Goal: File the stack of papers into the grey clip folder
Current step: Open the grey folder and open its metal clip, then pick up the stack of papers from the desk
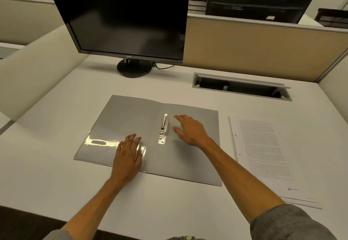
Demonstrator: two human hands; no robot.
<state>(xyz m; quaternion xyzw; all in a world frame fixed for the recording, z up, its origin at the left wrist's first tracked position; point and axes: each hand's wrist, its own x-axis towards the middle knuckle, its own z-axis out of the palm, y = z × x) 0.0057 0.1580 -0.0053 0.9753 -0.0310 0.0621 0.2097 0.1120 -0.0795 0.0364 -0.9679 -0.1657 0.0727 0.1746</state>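
Note:
The grey clip folder (128, 115) lies open and flat on the white desk in front of me. Its metal clip (163, 129) runs along the spine, with the lever lying down. My left hand (128, 155) rests flat on the left cover, near the front edge, fingers spread and empty. My right hand (191, 129) hovers over the right cover just right of the clip, fingers apart, holding nothing. The stack of printed papers (263, 151) lies on the desk to the right of the folder, punched holes along its left edge.
A black monitor (122, 15) on a round stand (134, 68) stands behind the folder. An open cable hatch (241, 86) is set into the desk at the back right. Partition walls (254, 49) close off the back and sides.

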